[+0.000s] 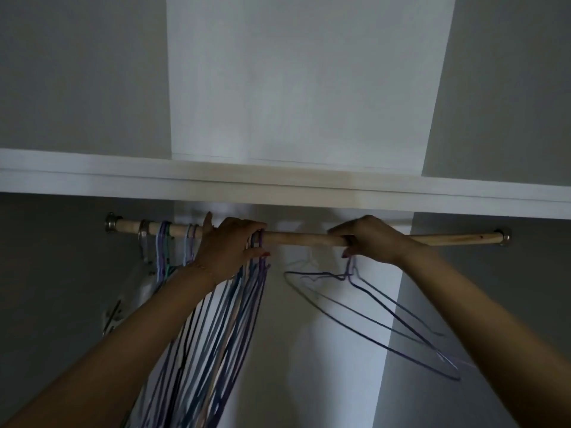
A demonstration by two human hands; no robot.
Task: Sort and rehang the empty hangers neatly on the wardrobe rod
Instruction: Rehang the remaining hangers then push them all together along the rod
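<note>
Two bare forearms rise from the lower corners of the view and converge on the rod, the left from lower left, the right from lower right; a thin gold-coloured bracelet [204, 268] circles the left wrist.

The left hand [230, 244] is raised at the rod, palm away from the camera, thumb pointing up on the left side and fingers curled over the hooks of a dense bunch of thin wire hangers in purple, blue and pale tones [216, 329]. The bunch hangs from the rod under that hand and fans down and to the left, out of the lower edge of the view.

The right hand [367, 239] is curled over the rod from above, knuckles toward the camera. Its fingertips pinch the neck of a pair of thin purple and blue wire hangers [375, 319] just below the rod. These swing out to the lower right, their triangular frames tilted and slightly blurred; whether their hooks sit on the rod cannot be told, as the hand covers them.

The round pale wooden wardrobe rod [304, 238] runs horizontally between a metal end socket on the left [110, 223] and another on the right [505, 237]. Left of the left hand, two smaller groups of purple, blue and green wire hangers [163, 242] hang on the rod near the left socket.

Above the rod lies a white wardrobe shelf [278, 180], with white and grey wardrobe walls behind.
</note>
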